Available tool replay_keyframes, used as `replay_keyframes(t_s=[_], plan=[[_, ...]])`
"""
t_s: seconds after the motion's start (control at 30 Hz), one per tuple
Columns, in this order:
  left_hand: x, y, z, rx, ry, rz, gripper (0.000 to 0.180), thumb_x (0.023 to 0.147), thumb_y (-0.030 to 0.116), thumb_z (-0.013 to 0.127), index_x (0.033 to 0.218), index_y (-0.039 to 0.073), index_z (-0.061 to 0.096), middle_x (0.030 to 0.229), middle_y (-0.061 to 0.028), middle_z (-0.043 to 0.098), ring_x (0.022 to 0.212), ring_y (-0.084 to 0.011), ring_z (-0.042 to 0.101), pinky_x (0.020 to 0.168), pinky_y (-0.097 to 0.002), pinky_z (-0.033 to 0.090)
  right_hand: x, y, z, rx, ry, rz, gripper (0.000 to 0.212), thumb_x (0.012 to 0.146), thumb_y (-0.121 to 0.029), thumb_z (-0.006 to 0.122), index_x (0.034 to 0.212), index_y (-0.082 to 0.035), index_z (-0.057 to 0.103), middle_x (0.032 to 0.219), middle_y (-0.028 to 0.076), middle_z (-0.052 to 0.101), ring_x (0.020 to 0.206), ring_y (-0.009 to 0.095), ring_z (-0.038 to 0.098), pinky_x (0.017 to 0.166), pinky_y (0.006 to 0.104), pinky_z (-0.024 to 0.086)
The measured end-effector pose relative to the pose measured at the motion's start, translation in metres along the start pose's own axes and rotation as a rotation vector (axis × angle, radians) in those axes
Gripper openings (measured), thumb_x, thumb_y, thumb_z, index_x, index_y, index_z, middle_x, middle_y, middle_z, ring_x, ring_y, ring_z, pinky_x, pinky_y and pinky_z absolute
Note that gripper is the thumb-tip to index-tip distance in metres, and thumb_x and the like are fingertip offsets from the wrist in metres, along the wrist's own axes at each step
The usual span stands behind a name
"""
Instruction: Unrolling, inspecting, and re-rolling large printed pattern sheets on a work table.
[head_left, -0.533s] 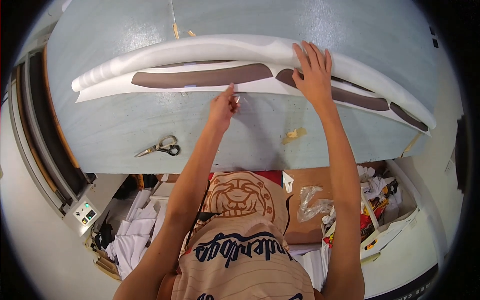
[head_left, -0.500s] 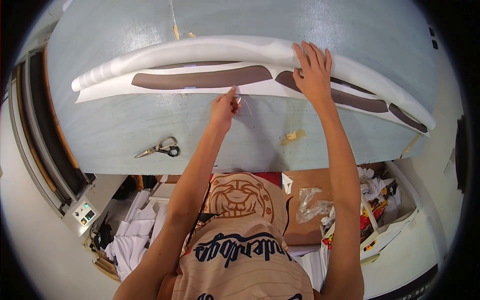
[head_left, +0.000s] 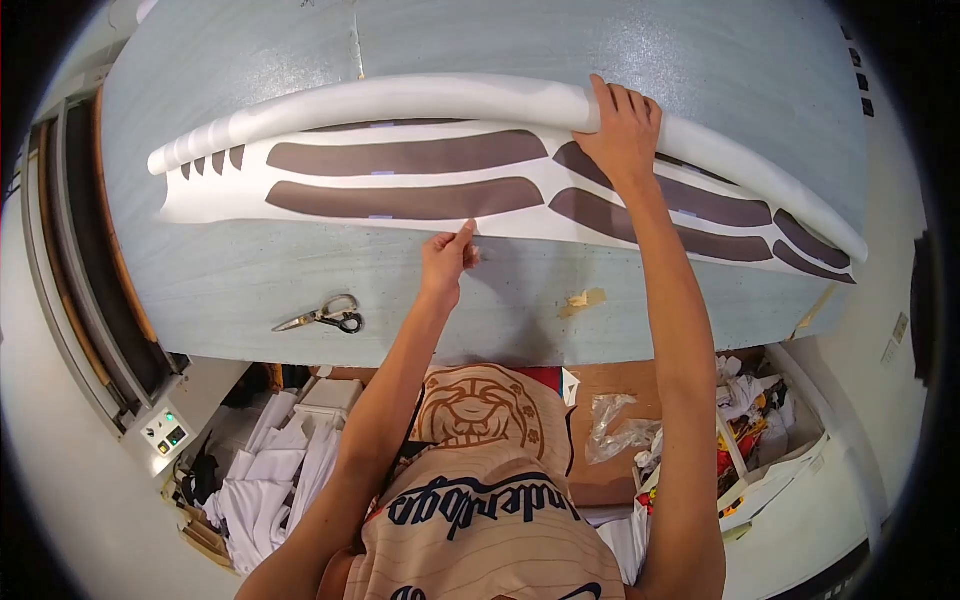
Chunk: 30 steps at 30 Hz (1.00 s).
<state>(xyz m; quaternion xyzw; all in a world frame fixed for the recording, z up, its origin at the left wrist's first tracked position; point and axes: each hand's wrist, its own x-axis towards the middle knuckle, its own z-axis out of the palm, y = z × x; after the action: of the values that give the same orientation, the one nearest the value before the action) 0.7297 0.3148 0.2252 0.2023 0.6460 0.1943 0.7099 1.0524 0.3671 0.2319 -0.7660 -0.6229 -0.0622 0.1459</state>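
Note:
A long white roll lies across the table, partly unrolled toward me. Its loose part is a white sheet printed with brown curved shapes; whether it is paper or cloth I cannot tell. My left hand is closed at the sheet's front edge, thumb and fingers pinching it near the middle. Over the roll, right of centre, my right hand bends its fingers round the far side, with the palm on the near side. The tips of those fingers are partly hidden.
Scissors with dark handles lie on the blue-grey table at the near left. A tan tape scrap is stuck near the front. Below the table edge are white cloth, a clear plastic bag and a bin of scraps.
The sheet's front edge has come toward me with my left hand, and a second row of brown shapes now shows. My right hand has shifted slightly up and its fingers have curled over the roll.

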Motion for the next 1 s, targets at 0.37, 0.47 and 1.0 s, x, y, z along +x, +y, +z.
replay_keyframes(t_s=[0.37,0.47,1.0], plan=[[-0.045,0.007,-0.012,0.026,-0.052,0.042,0.038,0.100,0.029,0.074,0.070,0.009,0.063,0.063,-0.0007,0.058,0.061,-0.0111,0.051,0.065,-0.0298,0.039,-0.014,0.000,-0.017,0.078,-0.090,-0.054,0.076,0.070,-0.038,0.088,0.137,-0.013,0.063,0.132,0.009,0.062,0.127,0.028,0.055,0.118,0.0526,0.032],[-0.063,0.034,-0.006,-0.002,-0.120,0.114,0.037,0.101,0.027,0.072,0.071,0.007,0.064,0.062,-0.0015,0.058,0.062,-0.0116,0.051,0.065,-0.0297,0.038,-0.034,-0.012,-0.036,0.189,-0.044,-0.067,0.078,0.074,-0.041,0.087,0.141,-0.012,0.060,0.141,0.013,0.056,0.135,0.032,0.049,0.120,0.0556,0.028],[0.003,0.123,0.048,-0.040,-0.087,0.017,0.025,0.096,0.026,0.067,0.096,0.001,0.071,0.066,0.0007,0.054,0.068,-0.0146,0.056,0.071,-0.0326,0.046,-0.055,-0.027,-0.079,0.386,-0.240,-0.077,0.017,0.091,-0.019,0.076,0.098,-0.003,0.071,0.107,0.006,0.068,0.109,0.030,0.062,0.116,0.0476,0.039]])
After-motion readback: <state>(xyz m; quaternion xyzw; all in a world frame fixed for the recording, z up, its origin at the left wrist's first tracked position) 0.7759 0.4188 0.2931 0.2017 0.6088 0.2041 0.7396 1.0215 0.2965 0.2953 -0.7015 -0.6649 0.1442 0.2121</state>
